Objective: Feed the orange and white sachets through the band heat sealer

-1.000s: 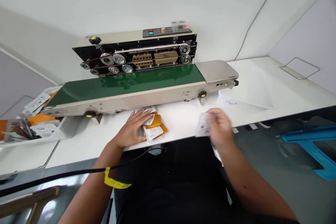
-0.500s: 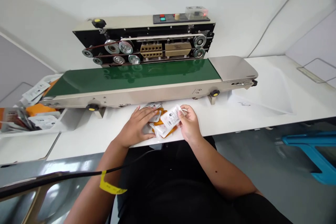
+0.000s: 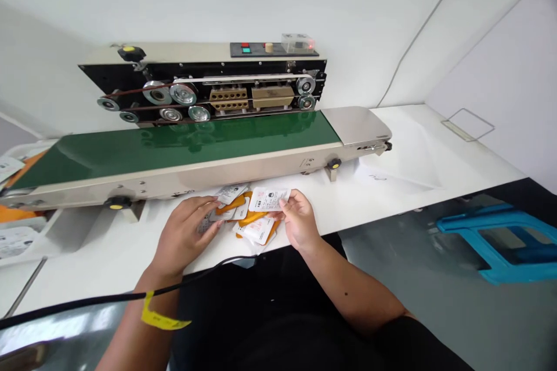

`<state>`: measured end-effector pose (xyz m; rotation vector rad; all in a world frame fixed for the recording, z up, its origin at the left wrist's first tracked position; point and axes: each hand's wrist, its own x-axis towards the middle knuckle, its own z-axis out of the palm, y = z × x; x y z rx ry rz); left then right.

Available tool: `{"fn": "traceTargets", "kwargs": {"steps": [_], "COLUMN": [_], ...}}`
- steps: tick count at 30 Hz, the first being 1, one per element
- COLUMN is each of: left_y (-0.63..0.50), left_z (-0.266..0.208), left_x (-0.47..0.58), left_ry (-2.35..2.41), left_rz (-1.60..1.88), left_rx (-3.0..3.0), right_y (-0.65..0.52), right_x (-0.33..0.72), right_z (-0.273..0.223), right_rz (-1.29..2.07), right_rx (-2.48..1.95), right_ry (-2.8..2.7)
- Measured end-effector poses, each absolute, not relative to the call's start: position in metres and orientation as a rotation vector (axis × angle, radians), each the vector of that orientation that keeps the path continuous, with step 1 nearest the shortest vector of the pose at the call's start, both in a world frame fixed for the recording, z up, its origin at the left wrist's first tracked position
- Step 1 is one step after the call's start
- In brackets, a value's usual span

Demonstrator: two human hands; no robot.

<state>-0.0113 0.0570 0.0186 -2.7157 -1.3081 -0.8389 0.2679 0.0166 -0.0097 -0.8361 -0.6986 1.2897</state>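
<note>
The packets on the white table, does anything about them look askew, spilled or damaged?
Only mildly askew: the packets by the left hand overlap at different angles rather than forming a neat stack. I see no spill or tear, though details are small and some are covered.

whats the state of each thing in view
right hand: closed on white packet
white packet: held, printed side showing
left hand: thumb and fingers apart, at packet pile
packet pile: loose, overlapping
red light: lit
green belt: motion unclear
black cable: curved, yellow tag attached
</note>
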Motion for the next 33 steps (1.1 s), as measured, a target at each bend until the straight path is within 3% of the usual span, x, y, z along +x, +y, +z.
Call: {"fn": "traceTargets", "kwargs": {"steps": [3, 9, 13, 20, 27, 33], "left_y": [0.05, 0.035, 0.037, 0.024, 0.004, 0.005], "left_z": [0.008, -0.019, -0.016, -0.003, -0.006, 0.003], "left_x": [-0.03, -0.066, -0.063, -0.059, -0.07, -0.064], "left_ry": [-1.402, -1.521, -1.495, -1.363, -1.569, -1.622], "left_rz": [-0.683, -0.642, -0.734, -0.93, -1.269, -1.299], "left_rx": [-2.673, -2.714, -2.721, -2.692, -2.303, -2.219], "right_y": [0.013, 0.058, 0.122, 0.171, 0.162, 0.179], "right_x": [0.295, 0.411, 0.453, 0.441, 0.453, 0.439], "right_z": [0.004, 0.092, 0.139, 0.141, 0.143, 0.146], "right_rz": [1.044, -0.188, -0.617, -0.67, -0.759, -0.571], "right_rx": [-0.917, -1.269, -1.543, -1.777, -1.776, -1.748], "right_ry": [-0.803, -1.306, -1.631, -2.029, -1.888, -2.006]}}
